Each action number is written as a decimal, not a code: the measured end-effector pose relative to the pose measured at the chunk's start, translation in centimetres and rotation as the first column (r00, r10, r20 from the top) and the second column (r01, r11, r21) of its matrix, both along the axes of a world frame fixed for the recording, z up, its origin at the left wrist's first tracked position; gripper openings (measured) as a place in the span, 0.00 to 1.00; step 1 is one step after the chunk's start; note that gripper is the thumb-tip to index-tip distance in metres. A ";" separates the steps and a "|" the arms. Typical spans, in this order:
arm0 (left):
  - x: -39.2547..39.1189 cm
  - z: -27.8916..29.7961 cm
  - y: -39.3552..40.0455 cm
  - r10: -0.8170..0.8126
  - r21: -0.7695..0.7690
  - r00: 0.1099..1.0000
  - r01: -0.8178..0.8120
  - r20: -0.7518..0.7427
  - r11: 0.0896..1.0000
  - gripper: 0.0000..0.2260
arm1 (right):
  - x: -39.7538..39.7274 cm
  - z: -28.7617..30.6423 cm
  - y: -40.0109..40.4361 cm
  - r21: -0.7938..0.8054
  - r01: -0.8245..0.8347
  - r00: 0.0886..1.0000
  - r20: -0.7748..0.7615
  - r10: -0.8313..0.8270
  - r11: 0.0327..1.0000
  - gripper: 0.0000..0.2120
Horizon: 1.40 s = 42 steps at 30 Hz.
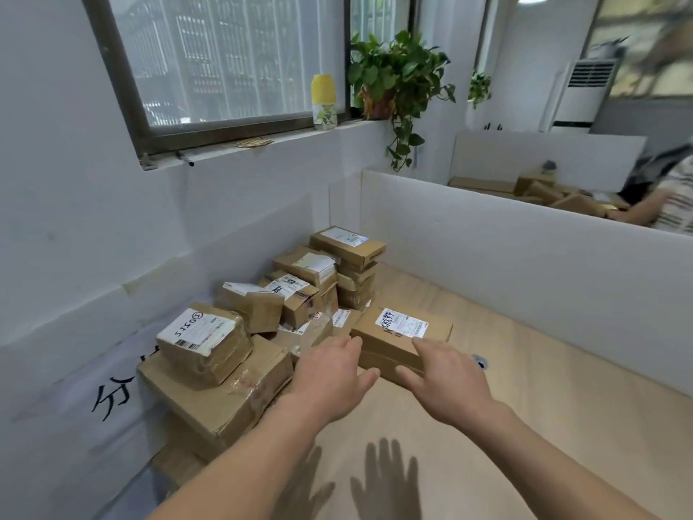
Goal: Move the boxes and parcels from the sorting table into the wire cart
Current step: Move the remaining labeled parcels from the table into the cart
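Surface: a pale wood-grain surface [487, 425], walled on the far and right sides by a low white partition [525, 253]; the shadows of both hands fall on its near part.
Boxes: a heap of brown cardboard boxes [300, 287] sits against the left wall, stacked toward the far corner; a labelled parcel [204, 341] lies on a large flat box [225, 392] at the near end.
Nearest box: a flat box with a white label [401, 339] lies on the surface just right of the heap.
Left grip: the left hand [330, 373] has fingers spread and straight at that box's near left corner, clamped on nothing.
Right grip: the right hand [446, 380] has fingers apart, reaching over the box's near right edge; contact cannot be told.
Room: a window [232, 58] above a sill with a yellow-capped bottle [323, 101] and a trailing potted plant [393, 84]; a standing air conditioner [585, 91] is at the far right.
Beyond partition: another person's striped sleeve [675, 204] beside more boxes.
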<state>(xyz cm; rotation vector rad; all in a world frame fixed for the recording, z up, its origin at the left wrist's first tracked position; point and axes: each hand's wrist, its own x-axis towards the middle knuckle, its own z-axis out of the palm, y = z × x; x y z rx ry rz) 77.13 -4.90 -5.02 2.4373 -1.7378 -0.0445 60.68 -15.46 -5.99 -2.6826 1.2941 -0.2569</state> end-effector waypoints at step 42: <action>6.7 -15.6 -24.9 0.307 0.438 0.928 -0.190 -0.212 0.878 0.36 | 6.5 -14.3 -28.5 0.368 0.024 0.969 -0.237 0.069 0.930 0.51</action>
